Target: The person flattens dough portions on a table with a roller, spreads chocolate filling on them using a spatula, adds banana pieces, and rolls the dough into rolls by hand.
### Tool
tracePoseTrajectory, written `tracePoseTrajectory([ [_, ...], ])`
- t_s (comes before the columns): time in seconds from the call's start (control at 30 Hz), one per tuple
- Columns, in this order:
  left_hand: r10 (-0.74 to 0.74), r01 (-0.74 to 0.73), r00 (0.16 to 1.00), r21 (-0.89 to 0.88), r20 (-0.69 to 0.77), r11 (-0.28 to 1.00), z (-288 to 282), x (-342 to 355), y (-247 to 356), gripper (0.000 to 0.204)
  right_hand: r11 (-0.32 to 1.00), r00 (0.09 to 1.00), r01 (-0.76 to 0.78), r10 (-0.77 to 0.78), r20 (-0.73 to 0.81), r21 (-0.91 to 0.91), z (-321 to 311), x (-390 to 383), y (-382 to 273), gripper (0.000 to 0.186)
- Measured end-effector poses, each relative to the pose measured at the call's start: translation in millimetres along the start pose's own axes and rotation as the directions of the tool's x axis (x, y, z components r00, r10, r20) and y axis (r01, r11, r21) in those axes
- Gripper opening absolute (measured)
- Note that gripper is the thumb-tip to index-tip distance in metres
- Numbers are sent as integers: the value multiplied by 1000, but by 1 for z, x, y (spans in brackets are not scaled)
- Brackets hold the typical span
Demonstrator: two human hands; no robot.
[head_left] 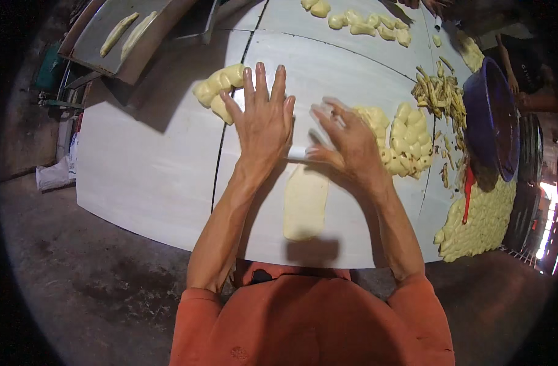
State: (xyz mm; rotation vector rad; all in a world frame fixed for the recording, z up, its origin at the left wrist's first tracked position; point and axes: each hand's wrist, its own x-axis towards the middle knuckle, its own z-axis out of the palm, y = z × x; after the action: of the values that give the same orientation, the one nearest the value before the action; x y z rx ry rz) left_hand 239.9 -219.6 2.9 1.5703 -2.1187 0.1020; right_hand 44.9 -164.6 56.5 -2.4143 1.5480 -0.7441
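A flattened strip of pale dough [304, 204] lies on the white table before me, its long side running away from my body. Across its far end is a short white rolling pin [297, 152], partly covered by my hands. My left hand [264, 125] is open, fingers stretched out, its heel beside the pin's left end. My right hand [352, 137] has its fingers apart and a little blurred, with the thumb by the pin's right end. Just past my left fingers sits a small cluster of dough pieces [221, 85]. Right of my right hand lie more dough lumps [411, 134], some with brown bits.
At the upper left, a metal tray [102, 27] holds two long dough pieces. On the right stand a purple basin [491, 122], a heap of yellowish-brown strips [439, 94], a red utensil [468, 189] and a dough slab [483, 222]. Another person's hand [434, 5] shows at the top.
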Motion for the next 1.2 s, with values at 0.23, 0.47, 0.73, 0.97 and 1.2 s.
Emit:
tracePoseTrajectory([
  [0.23,262,-188,949,-355,174,916,-78,-73,17,42,863,858,-499,505,90,-80,4,-58,-5,56],
  [0.47,287,-177,816,-255,503,951,-67,-104,25,84,990,937,-65,103,335,-123,19,-74,-39,82],
  [0.73,77,2,973,-341,219,940,-88,-71,-50,46,968,973,-183,203,-108,171,54,8,-67,30],
  [0.97,39,-33,970,-30,241,999,-51,-10,-122,57,992,985,-84,97,-144,95,123,98,-88,34],
  [1.2,-66,81,966,-49,249,996,-46,-16,-126,61,721,877,-481,384,289,499,-2,-2,-70,27],
])
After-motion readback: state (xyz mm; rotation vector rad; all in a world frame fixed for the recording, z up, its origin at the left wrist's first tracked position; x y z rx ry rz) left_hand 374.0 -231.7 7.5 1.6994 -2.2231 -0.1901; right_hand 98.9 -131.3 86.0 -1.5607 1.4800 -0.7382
